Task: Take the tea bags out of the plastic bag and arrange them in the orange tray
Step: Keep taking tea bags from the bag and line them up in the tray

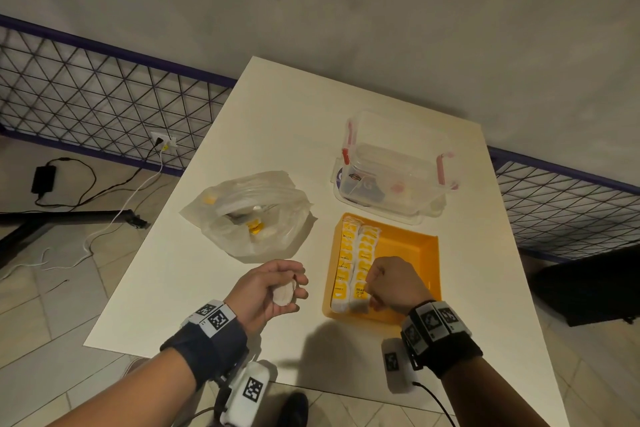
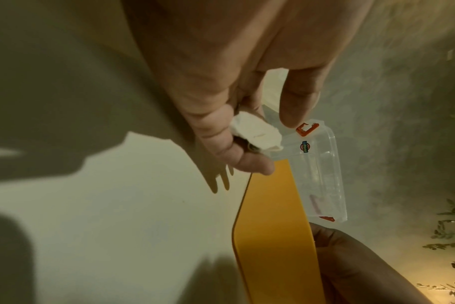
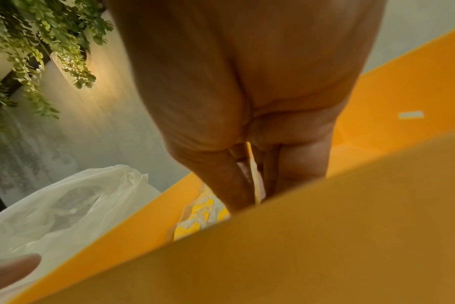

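A: Paper tea bags [image 1: 353, 265], two rows, fill the 9 o'clock side of the orange tray [image 1: 415, 246]. Right hand [image 1: 394, 284] pinches one at the near end of the second row.

B: Left hand [image 1: 273, 288]?

A: Curled round more tea bags, just off the tray at 9 o'clock. Plastic bag [image 1: 249, 215] on the bench [image 1: 277, 107] at 10 o'clock.

B: Advice?

A: Seat it upright, flush against its neighbour, before letting go.

"RELAX" partly legible on front tea bag [image 1: 360, 291] in orange tray [image 1: 415, 253], container [image 1: 391, 170] sticker unreadable
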Available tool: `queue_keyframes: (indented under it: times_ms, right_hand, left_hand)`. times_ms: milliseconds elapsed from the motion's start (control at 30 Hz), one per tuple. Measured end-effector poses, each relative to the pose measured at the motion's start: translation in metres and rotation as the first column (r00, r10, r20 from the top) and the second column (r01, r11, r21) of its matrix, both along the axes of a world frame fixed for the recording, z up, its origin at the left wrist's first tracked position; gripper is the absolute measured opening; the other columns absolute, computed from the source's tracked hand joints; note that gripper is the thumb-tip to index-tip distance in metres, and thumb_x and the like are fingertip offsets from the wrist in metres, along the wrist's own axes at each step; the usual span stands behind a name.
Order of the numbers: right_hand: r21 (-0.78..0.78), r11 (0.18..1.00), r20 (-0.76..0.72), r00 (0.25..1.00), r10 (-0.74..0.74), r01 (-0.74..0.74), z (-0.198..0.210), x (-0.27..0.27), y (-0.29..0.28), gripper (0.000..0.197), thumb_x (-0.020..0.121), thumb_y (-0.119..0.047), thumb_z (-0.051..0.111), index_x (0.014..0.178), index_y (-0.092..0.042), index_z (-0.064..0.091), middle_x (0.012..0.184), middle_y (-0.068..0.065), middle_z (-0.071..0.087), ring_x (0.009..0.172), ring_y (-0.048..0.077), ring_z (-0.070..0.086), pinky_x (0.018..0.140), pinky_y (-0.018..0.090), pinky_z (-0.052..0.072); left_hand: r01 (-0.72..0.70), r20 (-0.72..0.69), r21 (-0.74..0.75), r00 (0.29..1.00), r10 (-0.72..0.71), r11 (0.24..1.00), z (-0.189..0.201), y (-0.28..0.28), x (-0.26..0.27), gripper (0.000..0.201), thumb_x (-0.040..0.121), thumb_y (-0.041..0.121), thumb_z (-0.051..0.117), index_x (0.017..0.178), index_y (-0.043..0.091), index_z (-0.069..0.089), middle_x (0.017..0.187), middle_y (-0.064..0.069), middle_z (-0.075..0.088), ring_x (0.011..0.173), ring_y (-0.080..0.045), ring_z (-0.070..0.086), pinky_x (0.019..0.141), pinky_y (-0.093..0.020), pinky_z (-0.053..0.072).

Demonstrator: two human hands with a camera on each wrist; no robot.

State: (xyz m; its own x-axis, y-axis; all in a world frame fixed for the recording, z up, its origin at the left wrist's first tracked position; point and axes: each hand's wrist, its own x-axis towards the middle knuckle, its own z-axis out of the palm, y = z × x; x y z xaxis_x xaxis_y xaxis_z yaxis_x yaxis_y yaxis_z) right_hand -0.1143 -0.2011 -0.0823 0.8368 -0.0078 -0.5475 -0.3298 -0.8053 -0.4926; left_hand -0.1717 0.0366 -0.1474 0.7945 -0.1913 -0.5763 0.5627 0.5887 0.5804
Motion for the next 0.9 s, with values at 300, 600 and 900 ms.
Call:
queue_keyframes:
  times_ms: [300,600,900]
  right_hand:
    - [-0.098,0.903,0.373,0.826,0.422,-0.418,0.022,-0.009,0.025,0.027,0.087,-0.021,0.068,0.113,-0.027,0.063,0.112,-0.01,0.052,0.094,0.006,0.052,0.082,0.019,0.042]
    - [-0.019,0.762,0.54,0.635,0.553,-0.647,-0.007,-0.029,0.06,0.023,0.09,-0.017,0.05,0.106,-0.019,0.066,0.1,-0.002,0.053,0.081,0.017,0.057,0.068,0.036,0.053]
    - [0.199,0.891,0.519,0.815,0.258,-0.409,0.003,-0.021,0.059,0.007,0.087,-0.018,0.065,0.086,-0.016,0.071,0.082,-0.004,0.061,0.076,0.009,0.056,0.068,0.025,0.047]
  left_hand:
    - [-0.045,-0.134,-0.166,0.991,0.023,0.985,0.023,-0.01,0.008,0.035,0.089,-0.007,0.033,0.114,-0.008,0.058,0.106,-0.029,0.062,0.104,-0.045,0.062,0.082,-0.048,0.056]
    - [-0.051,-0.137,-0.238,0.99,0.019,0.97,0.033,-0.014,0.009,0.042,0.086,-0.012,0.03,0.118,-0.017,0.057,0.104,-0.034,0.064,0.085,-0.038,0.071,0.067,-0.04,0.061]
    - [0.085,0.09,0.052,0.992,-0.089,0.995,0.024,-0.012,-0.001,0.037,0.075,-0.018,0.06,0.111,-0.008,0.059,0.105,-0.022,0.072,0.102,-0.037,0.07,0.099,-0.059,0.045]
